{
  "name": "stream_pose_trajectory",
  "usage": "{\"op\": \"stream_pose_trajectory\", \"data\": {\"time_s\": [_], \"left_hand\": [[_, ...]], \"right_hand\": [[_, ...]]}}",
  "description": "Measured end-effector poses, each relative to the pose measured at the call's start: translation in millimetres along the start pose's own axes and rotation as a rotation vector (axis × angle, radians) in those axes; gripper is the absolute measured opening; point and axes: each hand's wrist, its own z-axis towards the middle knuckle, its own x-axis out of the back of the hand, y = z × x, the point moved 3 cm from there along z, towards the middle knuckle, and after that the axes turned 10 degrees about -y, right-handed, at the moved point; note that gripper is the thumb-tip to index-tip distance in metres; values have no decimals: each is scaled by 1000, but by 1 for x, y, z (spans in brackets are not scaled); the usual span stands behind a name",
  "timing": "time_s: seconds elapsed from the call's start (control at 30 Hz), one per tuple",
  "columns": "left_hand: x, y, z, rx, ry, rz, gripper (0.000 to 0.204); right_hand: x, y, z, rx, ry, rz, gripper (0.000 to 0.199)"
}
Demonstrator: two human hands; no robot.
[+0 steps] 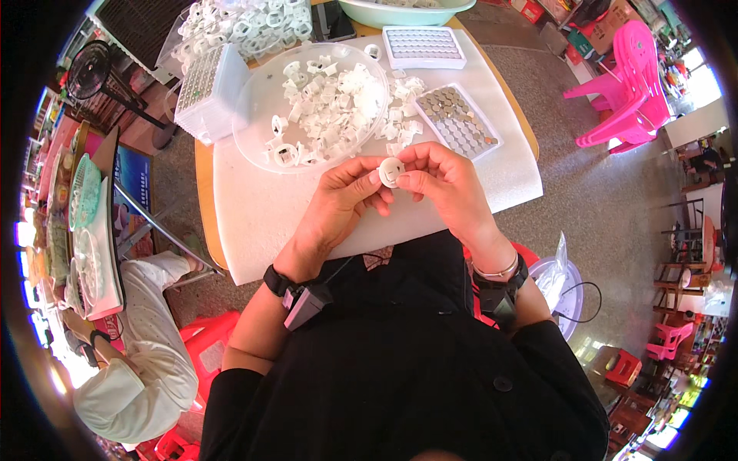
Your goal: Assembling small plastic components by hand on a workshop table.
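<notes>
Both my hands meet above the white table cover (261,207), pinching one small round white plastic piece (391,171) between them. My left hand (338,201) grips its left side with thumb and fingertips. My right hand (444,184) holds its right edge, thumb on the face. Just beyond lies a clear round tray (257,115) heaped with several similar white plastic pieces (330,104). A square tray of small silvery discs (458,120) sits to the right of the heap.
A white gridded tray (423,46) lies at the back, a white box (207,88) stands at the left, and a pale green basin (403,11) sits behind. Another person in white (146,369) sits at lower left. Pink plastic chairs (626,84) stand to the right.
</notes>
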Motion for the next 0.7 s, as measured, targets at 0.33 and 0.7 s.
{"op": "stream_pose_trajectory", "data": {"time_s": [0.33, 0.7], "left_hand": [[-9, 3, 1, 9, 171, 253, 24], [-15, 2, 12, 38, 286, 518, 16]], "right_hand": [[3, 10, -3, 0, 75, -2, 18], [-3, 16, -3, -3, 142, -174, 15]]}}
